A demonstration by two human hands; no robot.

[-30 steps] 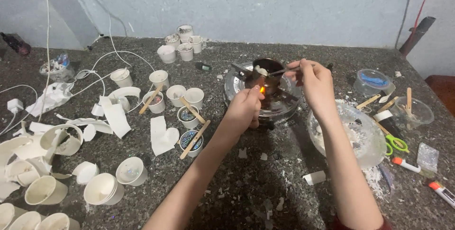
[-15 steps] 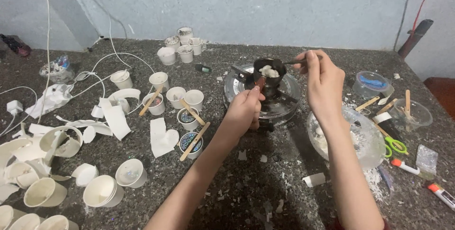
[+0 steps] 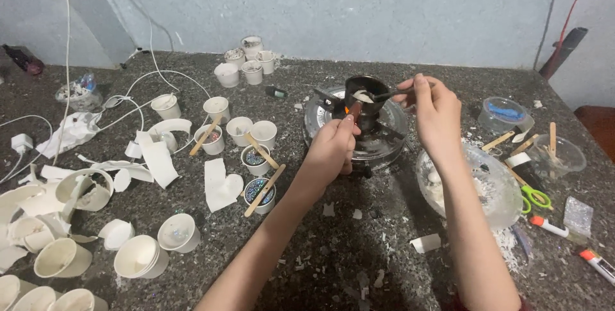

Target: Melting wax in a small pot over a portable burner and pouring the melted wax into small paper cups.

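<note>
A: Left hand (image 3: 330, 147) was closed on a lighter, flame at the dark pot (image 3: 365, 88) on the burner (image 3: 356, 128).

B: Right hand (image 3: 435, 109) pinched the spoon (image 3: 384, 95) in the pot. Best kept flame low, stirring gentle.

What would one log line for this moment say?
left hand: holds lighter under small pot | right hand: spoon in pot | stove beneath

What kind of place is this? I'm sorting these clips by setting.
Likely a home craft bench for candle making: a small pot on a burner, paper cups with wooden sticks, scissors.
</note>
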